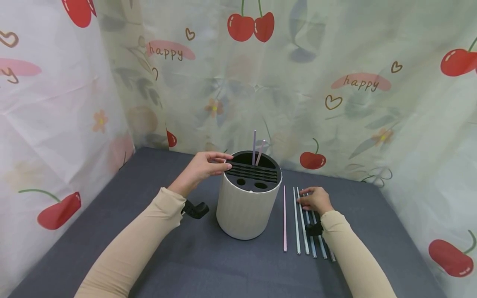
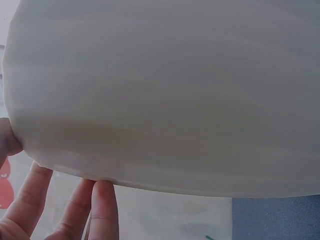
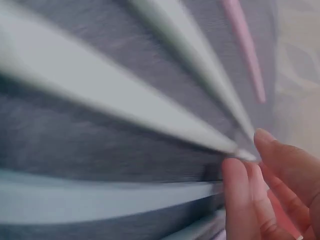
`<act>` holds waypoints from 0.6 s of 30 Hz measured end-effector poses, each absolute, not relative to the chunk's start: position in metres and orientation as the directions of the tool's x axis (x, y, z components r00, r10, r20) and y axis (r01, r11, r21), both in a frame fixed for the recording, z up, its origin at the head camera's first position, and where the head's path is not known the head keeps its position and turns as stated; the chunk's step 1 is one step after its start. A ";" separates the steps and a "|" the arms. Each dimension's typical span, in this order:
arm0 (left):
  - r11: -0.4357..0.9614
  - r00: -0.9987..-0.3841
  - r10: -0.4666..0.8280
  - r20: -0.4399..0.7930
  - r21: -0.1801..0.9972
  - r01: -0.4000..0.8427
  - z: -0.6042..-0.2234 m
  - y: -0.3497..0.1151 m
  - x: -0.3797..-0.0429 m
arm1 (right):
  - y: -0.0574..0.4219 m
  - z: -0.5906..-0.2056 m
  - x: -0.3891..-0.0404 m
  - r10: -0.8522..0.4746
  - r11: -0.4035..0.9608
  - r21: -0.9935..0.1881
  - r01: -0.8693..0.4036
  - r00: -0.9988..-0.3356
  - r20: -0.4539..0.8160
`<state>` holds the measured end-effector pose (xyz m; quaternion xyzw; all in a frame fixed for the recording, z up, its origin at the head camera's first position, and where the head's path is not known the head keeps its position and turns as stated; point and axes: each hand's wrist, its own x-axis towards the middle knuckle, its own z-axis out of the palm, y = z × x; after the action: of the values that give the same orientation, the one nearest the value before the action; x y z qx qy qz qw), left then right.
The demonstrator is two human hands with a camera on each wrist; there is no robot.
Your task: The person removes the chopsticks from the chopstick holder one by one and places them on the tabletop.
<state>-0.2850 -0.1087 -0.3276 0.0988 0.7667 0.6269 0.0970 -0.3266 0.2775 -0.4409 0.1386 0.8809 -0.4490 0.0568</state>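
Observation:
A round white utensil holder (image 1: 242,215) with a black slotted top stands upright mid-table. My left hand (image 1: 203,167) rests at its left rim; in the left wrist view the fingertips (image 2: 104,200) touch the rim, spread along it. Inside the rear compartment lean a purple chopstick (image 1: 254,145) and a pink one (image 1: 261,151). To the right, my right hand (image 1: 316,199) is low over a row of chopsticks. Its thumb and index finger stand apart around the far end of a white chopstick (image 3: 125,95). Part of the row is hidden under the wrist.
Leftmost in the row lies a pink chopstick (image 1: 285,219), then white ones, then several bluish ones (image 1: 313,248), roughly parallel on the dark grey cloth (image 1: 208,265). A cherry-print curtain (image 1: 238,91) closes off the back and both sides.

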 end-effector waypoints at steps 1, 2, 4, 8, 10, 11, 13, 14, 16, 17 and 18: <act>0.192 -0.961 0.274 -0.025 0.981 0.029 -0.328 -0.109 -0.285 | 0.277 -0.437 -0.326 0.184 0.545 -0.788 0.285 -0.958 -0.219; 0.190 -0.961 0.275 -0.025 0.981 0.029 -0.329 -0.108 -0.285 | 0.277 -0.431 -0.326 0.172 0.530 -0.802 0.277 -0.961 -0.219; 0.183 -0.960 0.279 -0.024 0.983 0.028 -0.329 -0.109 -0.286 | 0.276 -0.416 -0.325 0.127 0.484 -0.842 0.237 -0.971 -0.201; 0.179 -0.960 0.280 -0.021 0.983 0.030 -0.330 -0.108 -0.287 | 0.269 -0.374 -0.322 -0.018 0.321 -0.941 0.112 -0.992 -0.125; 0.179 -0.960 0.278 -0.022 0.983 0.030 -0.330 -0.108 -0.287 | 0.259 -0.352 -0.318 -0.079 0.204 -0.979 0.030 -0.996 -0.047; 0.179 -0.960 0.279 -0.022 0.983 0.030 -0.330 -0.108 -0.288 | 0.254 -0.342 -0.315 -0.094 0.145 -0.989 -0.008 -0.996 -0.006; 0.179 -0.959 0.282 -0.023 0.983 0.030 -0.331 -0.109 -0.288 | 0.241 -0.323 -0.308 -0.111 0.048 -0.994 -0.102 -0.989 0.096; 0.178 -0.959 0.284 -0.023 0.984 0.029 -0.331 -0.109 -0.288 | 0.234 -0.315 -0.304 -0.118 -0.004 -0.989 -0.149 -0.982 0.148; 0.178 -0.958 0.285 -0.023 0.984 0.030 -0.331 -0.109 -0.288 | 0.220 -0.302 -0.295 -0.130 -0.086 -0.969 -0.233 -0.961 0.243; 0.180 -0.958 0.284 -0.024 0.983 0.028 -0.332 -0.109 -0.288 | 0.213 -0.297 -0.291 -0.137 -0.115 -0.956 -0.271 -0.949 0.285; 0.182 -0.959 0.283 -0.026 0.983 0.027 -0.332 -0.109 -0.288 | 0.207 -0.293 -0.288 -0.146 -0.135 -0.943 -0.304 -0.935 0.322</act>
<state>-0.2883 -0.1091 -0.3316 0.1017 0.7619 0.6316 0.1014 -0.2877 0.2067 -0.2935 -0.1716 0.6553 -0.7336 -0.0539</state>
